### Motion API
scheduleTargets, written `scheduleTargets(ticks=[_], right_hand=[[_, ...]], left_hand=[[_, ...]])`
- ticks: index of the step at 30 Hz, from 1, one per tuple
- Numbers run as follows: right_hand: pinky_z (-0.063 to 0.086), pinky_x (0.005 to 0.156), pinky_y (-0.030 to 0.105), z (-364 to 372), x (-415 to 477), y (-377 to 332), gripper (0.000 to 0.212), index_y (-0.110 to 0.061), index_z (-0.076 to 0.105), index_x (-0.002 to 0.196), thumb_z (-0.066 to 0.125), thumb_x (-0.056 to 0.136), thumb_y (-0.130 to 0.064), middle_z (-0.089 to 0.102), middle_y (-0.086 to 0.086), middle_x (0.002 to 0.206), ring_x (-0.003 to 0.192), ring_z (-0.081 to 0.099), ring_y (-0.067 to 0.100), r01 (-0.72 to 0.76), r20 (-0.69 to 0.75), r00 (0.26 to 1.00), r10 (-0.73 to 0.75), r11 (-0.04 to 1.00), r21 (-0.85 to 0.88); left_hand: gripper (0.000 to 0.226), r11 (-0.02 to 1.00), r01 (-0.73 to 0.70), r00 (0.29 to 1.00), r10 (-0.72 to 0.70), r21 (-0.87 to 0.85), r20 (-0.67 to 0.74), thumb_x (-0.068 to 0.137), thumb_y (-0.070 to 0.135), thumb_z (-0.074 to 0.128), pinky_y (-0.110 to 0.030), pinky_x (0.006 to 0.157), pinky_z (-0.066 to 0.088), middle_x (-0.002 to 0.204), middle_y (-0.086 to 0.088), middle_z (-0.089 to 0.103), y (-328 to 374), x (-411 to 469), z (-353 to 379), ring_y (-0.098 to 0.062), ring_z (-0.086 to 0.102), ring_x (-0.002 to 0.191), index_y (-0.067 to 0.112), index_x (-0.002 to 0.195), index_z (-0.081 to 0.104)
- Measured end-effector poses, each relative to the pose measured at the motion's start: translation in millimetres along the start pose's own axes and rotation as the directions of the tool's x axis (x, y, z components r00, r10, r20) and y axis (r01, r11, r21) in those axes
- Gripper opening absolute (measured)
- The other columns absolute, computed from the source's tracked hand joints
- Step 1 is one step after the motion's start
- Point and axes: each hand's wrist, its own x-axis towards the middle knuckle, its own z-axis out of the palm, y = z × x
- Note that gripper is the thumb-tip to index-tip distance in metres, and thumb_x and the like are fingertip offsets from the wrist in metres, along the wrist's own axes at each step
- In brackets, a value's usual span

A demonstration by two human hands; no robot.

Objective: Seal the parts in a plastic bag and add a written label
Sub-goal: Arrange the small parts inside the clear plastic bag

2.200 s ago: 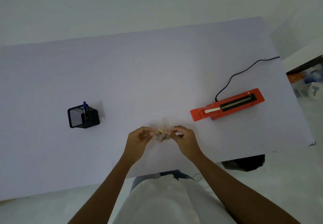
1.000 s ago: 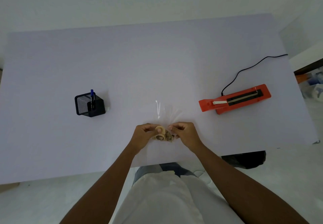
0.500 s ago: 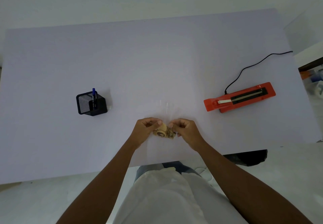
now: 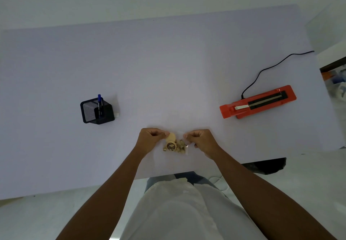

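Now, starting at the far left of the table [image 4: 56, 71], a black mesh pen holder [image 4: 97, 111] stands by itself with a blue pen [image 4: 100, 104] upright in it, well apart from the action, and a small white slip [image 4: 117, 115] sits just beside its right edge. That could be the label, though it is too small to tell.

Moving to the centre, the left hand [image 4: 150, 139] is curled tight, fingertips pinched on the left side of a clear plastic bag [image 4: 179, 147]. The bag is nearly invisible against the pale surface; only a corner glint gives it away. The tan parts [image 4: 173, 145] cluster low in it, between the two hands, near the table's front edge, one round disc right by the left thumb. The right hand [image 4: 201, 140] mirrors the left, closed in a narrow pinch on the bag's right side.

So where is the risk? The bag's mouth looks unsealed, I judge, and the film is slippery. If either pinch loosens or the hands pull unevenly, the opening could sag and small pieces spill, possibly off the near edge. Parts riding up toward the mouth would also foul any seal line.

Further right, the orange heat sealer [image 4: 257, 102] lies well apart, its black cord [image 4: 262, 71] trailing to the far right edge. Carrying a loose bag that far invites a tilt and a spill, and a sleeve or wrist could snag that cord.
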Motion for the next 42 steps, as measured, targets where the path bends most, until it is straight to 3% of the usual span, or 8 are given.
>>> scheduleTargets(ticks=[13,17,23,26,30,34,37,42], right_hand=[[0.041,0.040,0.020,-3.1,6.9,6.9,0.027,-0.002,0.077,0.091,0.077,0.084,-0.028,0.077,0.015,0.082,0.044,0.057,0.014,-0.094,-0.091,0.992,0.084,0.990,-0.103],[0.041,0.040,0.021,-1.5,7.8,6.9,0.026,-0.005,0.078,0.084,0.078,0.083,-0.031,0.076,0.008,0.073,0.039,0.055,0.014,-0.101,-0.127,0.988,0.087,0.989,-0.107],[0.040,0.037,0.018,-3.1,11.8,3.9,0.028,-0.004,0.077,0.079,0.080,0.080,-0.031,0.075,0.011,0.071,0.035,0.052,0.012,-0.120,-0.155,0.983,0.102,0.987,-0.111],[0.044,0.041,0.019,-3.3,15.9,2.2,0.030,-0.002,0.077,0.074,0.082,0.079,-0.031,0.072,0.009,0.063,0.035,0.052,0.012,-0.109,-0.176,0.981,0.082,0.983,-0.146],[0.044,0.046,0.021,-3.4,17.0,7.5,0.042,-0.004,0.067,0.058,0.083,0.076,-0.038,0.065,0.011,0.054,0.039,0.048,0.010,-0.045,-0.272,0.961,-0.041,0.952,-0.302],[0.041,0.052,0.011,-1.7,10.5,2.4,0.030,-0.010,0.063,0.063,0.078,0.084,-0.027,0.061,0.002,0.056,0.049,0.049,0.007,0.236,-0.349,0.867,-0.356,0.910,-0.341],[0.058,0.067,0.024,8.7,14.5,-18.9,0.012,-0.009,0.076,0.084,0.071,0.090,-0.018,0.074,0.004,0.072,0.065,0.069,0.011,0.385,-0.192,0.895,-0.403,0.915,-0.124],[0.060,0.086,0.035,26.1,36.5,-28.0,0.020,-0.001,0.076,0.103,0.067,0.093,-0.016,0.078,0.010,0.095,0.090,0.075,0.020,0.246,0.082,0.965,-0.250,0.968,0.056]], left_hand=[[0.023,0.972,0.166,0.986,-0.160,0.169,-0.048,0.072,0.035,0.083,-0.016,0.046,0.039,0.059,0.003,0.066,4.1,20.3,1.7,-0.002,0.052,0.048,0.012,0.075,0.079],[0.025,0.952,0.192,0.981,-0.176,0.240,-0.086,0.069,0.036,0.085,-0.027,0.059,0.049,0.071,-0.006,0.074,5.0,26.8,2.7,-0.013,0.063,0.063,0.012,0.073,0.079],[0.034,0.931,0.278,0.958,-0.251,0.235,-0.142,0.063,0.038,0.087,-0.029,0.058,0.047,0.074,-0.015,0.074,7.1,30.2,5.3,-0.016,0.060,0.062,0.006,0.069,0.077],[0.027,0.926,0.298,0.951,-0.266,0.232,-0.159,0.064,0.037,0.087,-0.030,0.060,0.049,0.068,-0.009,0.073,10.7,29.5,8.2,-0.016,0.061,0.062,0.011,0.068,0.078],[0.021,0.920,0.320,0.941,-0.281,0.228,-0.190,0.066,0.035,0.085,-0.023,0.055,0.046,0.063,0.002,0.071,14.9,29.3,10.9,-0.013,0.063,0.061,0.016,0.065,0.077],[0.023,0.903,0.344,0.932,-0.295,0.257,-0.211,0.067,0.034,0.083,-0.022,0.053,0.045,0.065,-0.002,0.072,17.8,31.6,13.3,-0.012,0.060,0.059,0.012,0.064,0.076],[0.028,0.889,0.370,0.922,-0.314,0.270,-0.228,0.064,0.033,0.084,-0.023,0.051,0.045,0.060,-0.004,0.067,18.9,33.1,15.2,-0.014,0.055,0.052,0.008,0.062,0.074],[0.023,0.882,0.375,0.920,-0.316,0.285,-0.231,0.066,0.031,0.084,-0.022,0.049,0.043,0.062,-0.003,0.068,20.4,33.0,17.0,-0.014,0.056,0.053,0.010,0.065,0.075]])
